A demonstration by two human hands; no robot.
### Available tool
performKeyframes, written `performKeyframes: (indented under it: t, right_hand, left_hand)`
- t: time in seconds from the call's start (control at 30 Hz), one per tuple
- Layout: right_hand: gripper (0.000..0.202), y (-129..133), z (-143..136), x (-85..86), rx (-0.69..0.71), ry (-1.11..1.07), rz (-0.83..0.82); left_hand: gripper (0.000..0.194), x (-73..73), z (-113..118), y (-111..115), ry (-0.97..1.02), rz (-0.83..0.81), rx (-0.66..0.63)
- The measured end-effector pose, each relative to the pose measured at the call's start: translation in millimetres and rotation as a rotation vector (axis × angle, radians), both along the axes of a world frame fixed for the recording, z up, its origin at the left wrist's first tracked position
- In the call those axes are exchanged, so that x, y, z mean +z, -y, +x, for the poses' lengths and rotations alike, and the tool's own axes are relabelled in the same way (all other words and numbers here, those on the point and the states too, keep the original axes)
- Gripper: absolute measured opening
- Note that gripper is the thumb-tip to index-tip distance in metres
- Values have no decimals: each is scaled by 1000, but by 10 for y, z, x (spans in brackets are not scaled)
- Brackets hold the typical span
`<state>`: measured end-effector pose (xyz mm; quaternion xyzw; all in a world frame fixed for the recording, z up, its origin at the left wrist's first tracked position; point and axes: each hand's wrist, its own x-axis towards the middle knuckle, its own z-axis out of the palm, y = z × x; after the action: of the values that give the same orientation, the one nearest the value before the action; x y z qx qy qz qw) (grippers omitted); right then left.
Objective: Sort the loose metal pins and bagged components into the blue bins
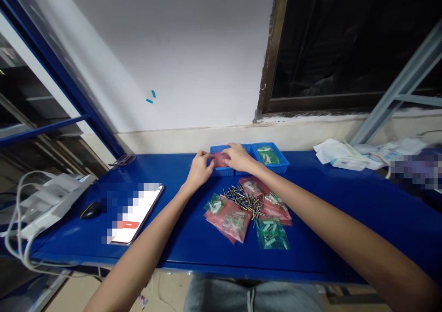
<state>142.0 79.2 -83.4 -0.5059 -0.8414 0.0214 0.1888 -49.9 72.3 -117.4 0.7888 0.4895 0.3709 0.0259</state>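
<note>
Both hands are at the left blue bin [224,171] near the wall. My left hand [200,168] has its fingers bent at the bin's left edge, against a red plastic bag [220,159] inside. From the right, my right hand [239,157] reaches over the bin, its fingertips closed on the same bag. A green bag [268,155] lies in the right blue bin [279,168]. Nearer the front are a pile of metal pins [241,197], red bags with pale pieces [235,222] and a green bag [272,233].
A tablet [138,215] and a black mouse [91,210] lie on the blue table [186,243] at the left, beside a white power strip with cables [57,199]. White crumpled packaging [340,155] sits at the back right.
</note>
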Motion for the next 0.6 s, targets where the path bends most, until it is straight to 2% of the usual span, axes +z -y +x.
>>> performKeyframes:
  t: [0.1,0.27,0.43,0.6]
  right_hand:
    - [32,129,147,-8,18,-83,115]
    - [22,523,487,-12,50,-153,238]
    - [22,842,796,-79,79,-217,238]
    - [24,970,878,-61,75,-256,201]
  left_hand:
    - [31,25,23,47,-76,21,-33]
    - [41,83,100,142,-337,21,-147]
    - [42,128,165,156,-448,-18,-195]
    - [39,192,216,60,-471,-45,-217]
